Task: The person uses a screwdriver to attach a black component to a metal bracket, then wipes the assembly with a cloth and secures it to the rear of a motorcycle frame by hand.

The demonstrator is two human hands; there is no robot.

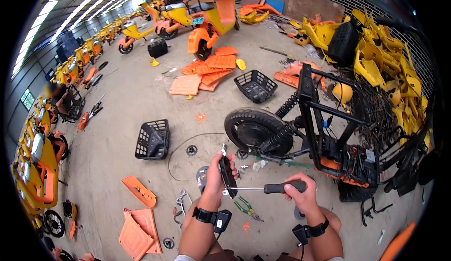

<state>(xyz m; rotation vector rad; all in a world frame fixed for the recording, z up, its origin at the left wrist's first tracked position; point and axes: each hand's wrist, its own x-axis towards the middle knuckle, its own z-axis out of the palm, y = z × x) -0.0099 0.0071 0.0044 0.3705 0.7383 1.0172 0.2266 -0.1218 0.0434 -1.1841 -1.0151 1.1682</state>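
My left hand [215, 176] is closed around a long black part [227, 172] with metal at its top end; I cannot make out its exact kind. In my right hand [303, 196] is a screwdriver [277, 188] with a dark grey handle, its shaft lying level and pointing left. The screwdriver's tip meets the lower end of the black part, or lies just in front of it. On the floor below lies a pair of pliers [248, 208] with green and yellow handles. A stripped scooter frame [307, 111] with its rear wheel [256, 129] lies just beyond my right hand.
Black plastic baskets stand ahead, one at left [153, 140] and one farther off [256, 86]. Orange panels [139, 233] lie at near left, more [206, 71] farther out. Yellow covers [385, 59] are heaped at right. Scooters [37, 167] line the left, where another person [63, 100] sits.
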